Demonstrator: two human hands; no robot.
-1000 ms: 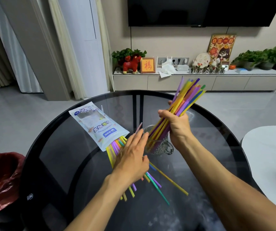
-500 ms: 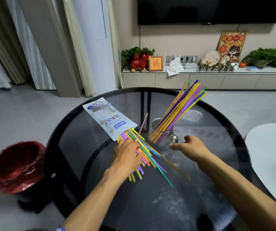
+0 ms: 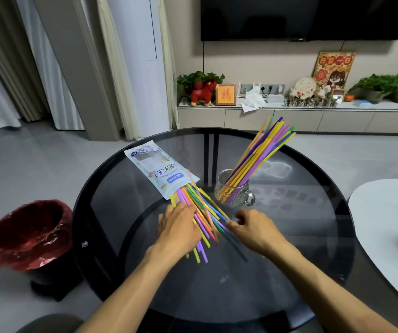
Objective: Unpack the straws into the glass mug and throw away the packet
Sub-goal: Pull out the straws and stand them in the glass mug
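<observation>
A glass mug (image 3: 238, 197) stands on the round dark glass table (image 3: 296, 239) with a bundle of coloured straws (image 3: 260, 150) leaning to the right in it. Left of the mug lies the white and blue packet (image 3: 159, 171), its open end towards me. More loose straws (image 3: 201, 209) fan out of the packet onto the table. My left hand (image 3: 178, 228) rests flat on these straws. My right hand (image 3: 255, 228) is at the right edge of the fan, just in front of the mug, its fingers curled at the straw ends.
A bin with a red liner (image 3: 24, 234) stands on the floor left of the table. A white table (image 3: 385, 224) sits close on the right. A low cabinet with plants and ornaments (image 3: 289, 116) runs along the far wall.
My right hand let go of the bundle in the mug and came down left to the loose straws. My left hand stays on the pile.
</observation>
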